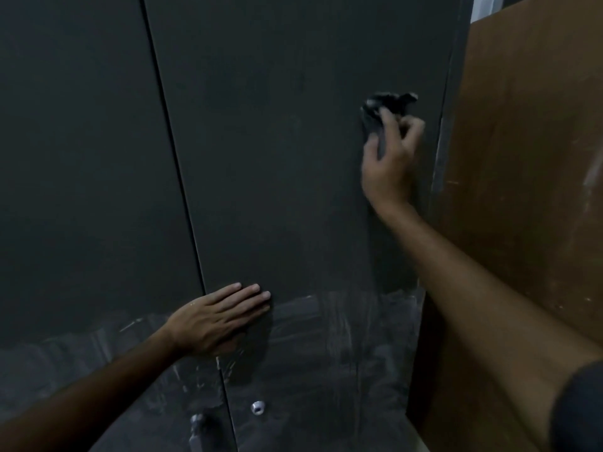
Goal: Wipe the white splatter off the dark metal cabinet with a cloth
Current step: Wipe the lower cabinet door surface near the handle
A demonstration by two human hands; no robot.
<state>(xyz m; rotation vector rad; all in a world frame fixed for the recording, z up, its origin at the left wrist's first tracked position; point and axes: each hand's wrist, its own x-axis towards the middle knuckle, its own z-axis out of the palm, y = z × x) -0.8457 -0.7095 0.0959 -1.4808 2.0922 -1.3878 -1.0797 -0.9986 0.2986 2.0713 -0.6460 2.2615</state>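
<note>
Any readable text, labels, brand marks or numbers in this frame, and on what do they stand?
None: no text, label or number shows.
Dark cabinet doors: only white smears low down.
Brown board: scuffs only.
Lock: too small to show any marking.
Cloth: blurred, no print visible.

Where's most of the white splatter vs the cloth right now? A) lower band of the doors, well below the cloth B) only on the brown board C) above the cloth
A: the white splatter streaks the doors' lower band, while the right hand holds the cloth higher up.
</note>
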